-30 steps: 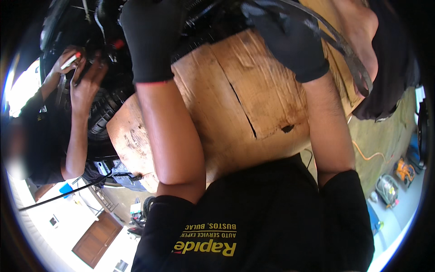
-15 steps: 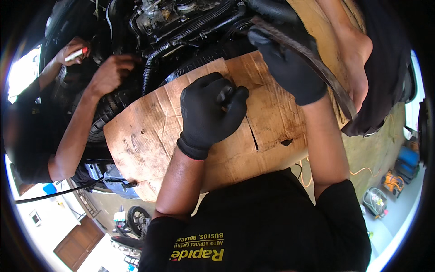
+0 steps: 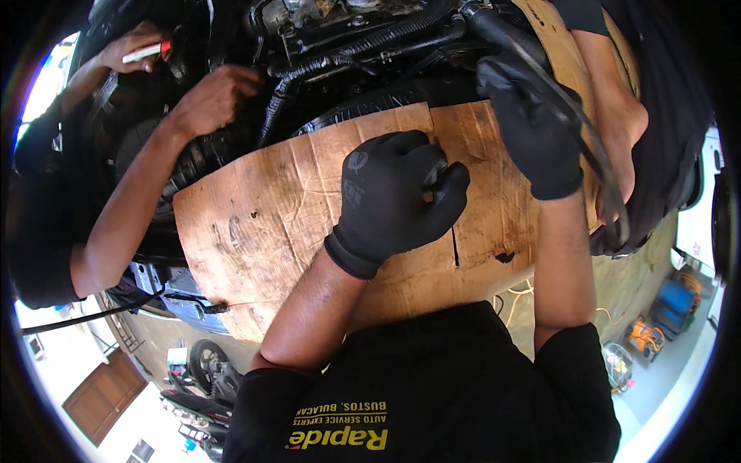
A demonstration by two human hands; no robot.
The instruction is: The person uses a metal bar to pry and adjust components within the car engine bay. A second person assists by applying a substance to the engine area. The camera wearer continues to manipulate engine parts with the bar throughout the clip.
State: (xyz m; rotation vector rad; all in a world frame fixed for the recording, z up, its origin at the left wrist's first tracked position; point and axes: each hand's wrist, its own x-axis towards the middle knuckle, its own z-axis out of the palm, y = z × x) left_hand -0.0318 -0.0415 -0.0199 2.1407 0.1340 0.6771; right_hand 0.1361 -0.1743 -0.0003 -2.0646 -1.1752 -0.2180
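My left hand (image 3: 397,202), in a black glove, is curled into a fist above a stained cardboard sheet (image 3: 270,224). What its fingers hold, if anything, is hidden. Farther right, my gloved right hand (image 3: 532,127) is closed on a long dark drive belt (image 3: 606,166). The belt runs from beyond the fingers, past the back of the hand, and hangs down beside my right wrist. Behind both hands lies the engine bay, with a ribbed black hose (image 3: 340,62) running across it.
At the left a co-worker's hand (image 3: 139,50) holds a red-and-white marker-like object (image 3: 147,52); another hand (image 3: 220,96) reaches into the engine bay. A person's forearm (image 3: 606,92) rests at the right, close to the belt. A motorcycle (image 3: 204,378) stands at the lower left.
Both my hands appear shifted right in the picture, along with the surroundings. The belt's lower end now hangs lower and farther right. The co-worker's hands also appear farther right.
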